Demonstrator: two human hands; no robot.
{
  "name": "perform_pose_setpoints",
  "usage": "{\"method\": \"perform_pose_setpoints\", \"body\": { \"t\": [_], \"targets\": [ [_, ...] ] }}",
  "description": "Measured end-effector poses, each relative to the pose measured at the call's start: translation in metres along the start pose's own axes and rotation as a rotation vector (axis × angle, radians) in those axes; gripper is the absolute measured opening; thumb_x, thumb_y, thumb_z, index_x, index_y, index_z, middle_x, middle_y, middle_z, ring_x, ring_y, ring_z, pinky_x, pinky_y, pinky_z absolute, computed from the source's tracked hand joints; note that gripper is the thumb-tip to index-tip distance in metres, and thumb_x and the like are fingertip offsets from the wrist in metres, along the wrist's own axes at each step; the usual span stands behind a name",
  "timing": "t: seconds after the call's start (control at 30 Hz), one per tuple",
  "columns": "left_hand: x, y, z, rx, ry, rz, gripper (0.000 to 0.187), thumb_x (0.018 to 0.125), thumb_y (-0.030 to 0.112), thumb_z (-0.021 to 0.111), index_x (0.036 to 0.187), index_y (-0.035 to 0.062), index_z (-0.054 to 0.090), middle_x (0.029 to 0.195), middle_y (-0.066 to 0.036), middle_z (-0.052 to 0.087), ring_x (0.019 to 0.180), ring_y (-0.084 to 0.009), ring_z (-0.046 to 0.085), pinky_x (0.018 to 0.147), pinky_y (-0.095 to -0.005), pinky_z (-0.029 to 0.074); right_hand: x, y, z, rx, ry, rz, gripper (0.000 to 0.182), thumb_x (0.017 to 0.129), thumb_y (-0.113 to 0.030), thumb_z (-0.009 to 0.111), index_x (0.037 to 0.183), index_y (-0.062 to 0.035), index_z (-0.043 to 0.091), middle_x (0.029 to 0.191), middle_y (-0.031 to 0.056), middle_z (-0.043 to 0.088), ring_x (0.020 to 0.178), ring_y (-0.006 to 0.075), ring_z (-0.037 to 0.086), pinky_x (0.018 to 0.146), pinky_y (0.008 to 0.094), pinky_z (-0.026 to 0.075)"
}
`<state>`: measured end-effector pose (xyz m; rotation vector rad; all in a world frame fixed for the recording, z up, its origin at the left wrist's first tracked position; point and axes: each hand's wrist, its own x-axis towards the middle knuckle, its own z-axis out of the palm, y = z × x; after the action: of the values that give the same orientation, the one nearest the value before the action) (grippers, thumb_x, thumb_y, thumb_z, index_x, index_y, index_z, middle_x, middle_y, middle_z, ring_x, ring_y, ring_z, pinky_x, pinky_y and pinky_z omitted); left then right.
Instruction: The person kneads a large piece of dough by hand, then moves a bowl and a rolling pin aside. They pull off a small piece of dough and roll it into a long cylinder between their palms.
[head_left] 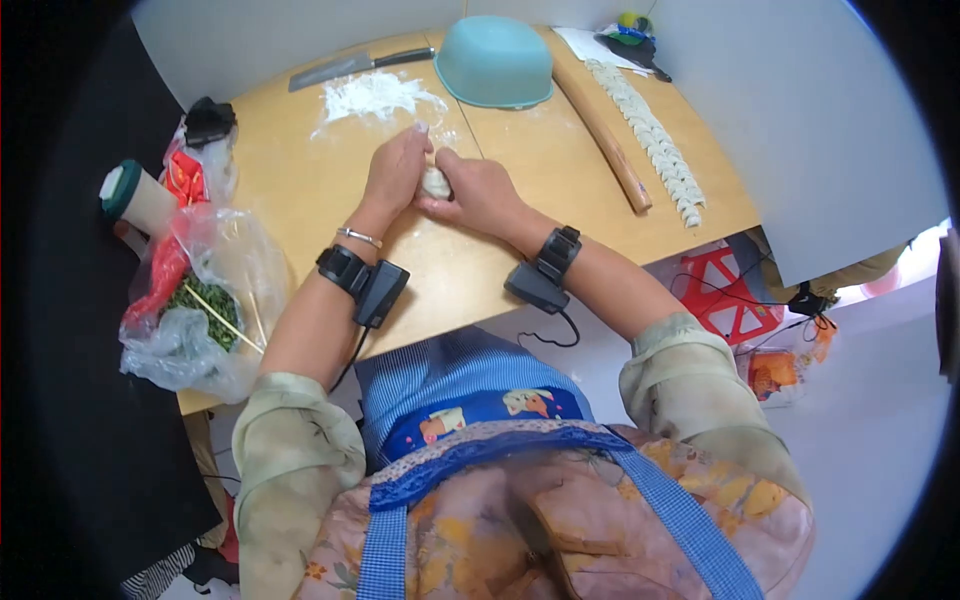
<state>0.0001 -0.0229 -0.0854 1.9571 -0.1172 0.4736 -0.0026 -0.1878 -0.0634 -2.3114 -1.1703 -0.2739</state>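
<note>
Between my two hands, above the wooden table's middle, is a small pale dumpling (435, 184) of floury dough. My left hand (396, 172) closes on its left side, and the fingers of my right hand (482, 192) wrap round it from the right. Both thumbs are near its top; its underside is hidden by my fingers. Just beyond my hands lies a patch of white flour (375, 97). A long row of overlapping pale dumplings (655, 140) runs along the table's right side.
A teal bowl (495, 62) and a cleaver (345, 68) lie at the back. A rolling pin (605, 140) lies beside the dumpling row. At the left edge, a plastic bag (190, 350) holds chopped greens (205, 308) and chopsticks (215, 312). A red stool (725, 290) stands below, right.
</note>
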Motion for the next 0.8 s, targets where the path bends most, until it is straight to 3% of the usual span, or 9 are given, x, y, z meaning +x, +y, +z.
{"method": "perform_pose_setpoints", "body": {
  "t": [0.07, 0.13, 0.23, 0.33, 0.4, 0.5, 0.63, 0.73, 0.8],
  "targets": [
    [-0.004, 0.005, 0.001, -0.05, 0.014, 0.009, 0.043, 0.098, 0.035, 0.044, 0.083, -0.0012, 0.061, 0.078, -0.023, 0.063, 0.075, -0.0425, 0.059, 0.069, -0.0487, 0.045, 0.004, 0.001, 0.001, -0.068, 0.004, 0.02, 0.05, 0.079, -0.04, 0.073, 0.105, -0.0016, 0.052, 0.075, 0.0181, 0.066, 0.071, 0.0364, 0.066, 0.062, 0.0441, 0.052],
    [-0.01, 0.016, 0.005, 0.336, 0.076, 0.172, 0.043, 0.098, 0.037, 0.044, 0.081, 0.0001, 0.06, 0.078, -0.023, 0.062, 0.073, -0.0426, 0.058, 0.069, -0.0493, 0.046, 0.006, 0.006, 0.008, -0.045, 0.024, 0.011, 0.052, 0.077, -0.04, 0.075, 0.104, -0.0011, 0.052, 0.076, 0.0186, 0.066, 0.072, 0.0368, 0.066, 0.063, 0.0443, 0.052],
    [-0.01, 0.017, 0.004, 0.296, -0.029, 0.14, 0.04, 0.098, 0.034, 0.045, 0.082, 0.0008, 0.059, 0.078, -0.023, 0.061, 0.074, -0.0429, 0.058, 0.069, -0.0496, 0.046, 0.012, 0.013, 0.008, 0.026, 0.048, -0.002, 0.054, 0.074, -0.04, 0.076, 0.103, -0.0013, 0.052, 0.076, 0.0185, 0.066, 0.072, 0.0381, 0.066, 0.063, 0.0447, 0.052],
    [-0.004, 0.005, 0.0, 0.305, -0.047, 0.144, 0.029, 0.098, 0.027, 0.049, 0.087, 0.0013, 0.056, 0.08, -0.024, 0.062, 0.076, -0.0429, 0.06, 0.068, -0.0484, 0.047, 0.009, 0.021, 0.005, 0.122, -0.051, 0.046, 0.05, 0.073, -0.035, 0.076, 0.101, -0.0027, 0.051, 0.073, 0.0146, 0.065, 0.068, 0.0329, 0.066, 0.06, 0.0404, 0.051],
    [-0.001, 0.002, -0.003, 0.257, -0.027, 0.127, 0.022, 0.097, 0.022, 0.05, 0.092, 0.0013, 0.054, 0.08, -0.023, 0.061, 0.076, -0.0431, 0.059, 0.066, -0.047, 0.046, 0.012, 0.027, 0.002, 0.373, -0.199, 0.122, 0.048, 0.072, -0.032, 0.077, 0.101, -0.005, 0.049, 0.069, 0.009, 0.061, 0.062, 0.0253, 0.063, 0.057, 0.0353, 0.049],
    [0.001, -0.001, -0.005, 0.212, 0.007, 0.102, 0.015, 0.096, 0.017, 0.053, 0.097, 0.0016, 0.052, 0.08, -0.023, 0.062, 0.075, -0.0427, 0.06, 0.064, -0.0461, 0.047, 0.019, 0.04, 0.006, 0.555, -0.26, 0.162, 0.045, 0.072, -0.028, 0.077, 0.1, -0.0072, 0.048, 0.067, 0.0051, 0.058, 0.058, 0.02, 0.06, 0.055, 0.0322, 0.047],
    [0.004, -0.001, -0.009, 0.213, 0.013, 0.008, 0.018, 0.097, 0.019, 0.052, 0.092, 0.0017, 0.053, 0.078, -0.021, 0.062, 0.074, -0.0417, 0.06, 0.064, -0.0467, 0.047, 0.03, 0.031, 0.003, 0.531, -0.282, 0.228, 0.046, 0.074, -0.028, 0.076, 0.104, -0.0066, 0.049, 0.07, 0.0053, 0.059, 0.058, 0.0221, 0.059, 0.055, 0.0328, 0.047],
    [0.007, -0.002, -0.013, 0.373, -0.01, -0.058, 0.025, 0.098, 0.022, 0.049, 0.086, 0.0015, 0.054, 0.077, -0.021, 0.06, 0.073, -0.0406, 0.059, 0.064, -0.0468, 0.045, 0.03, 0.032, 0.004, 0.439, -0.266, 0.184, 0.045, 0.075, -0.026, 0.075, 0.108, -0.0062, 0.051, 0.073, 0.0068, 0.06, 0.062, 0.0239, 0.061, 0.057, 0.0339, 0.048],
    [0.007, -0.001, -0.015, 0.285, -0.01, -0.089, 0.027, 0.098, 0.023, 0.048, 0.083, 0.0014, 0.054, 0.075, -0.021, 0.059, 0.072, -0.0399, 0.058, 0.064, -0.0465, 0.044, 0.029, 0.033, 0.004, 0.408, -0.233, 0.086, 0.045, 0.075, -0.025, 0.075, 0.11, -0.0064, 0.053, 0.075, 0.0094, 0.06, 0.067, 0.0269, 0.063, 0.059, 0.0368, 0.049]
  ]
}}
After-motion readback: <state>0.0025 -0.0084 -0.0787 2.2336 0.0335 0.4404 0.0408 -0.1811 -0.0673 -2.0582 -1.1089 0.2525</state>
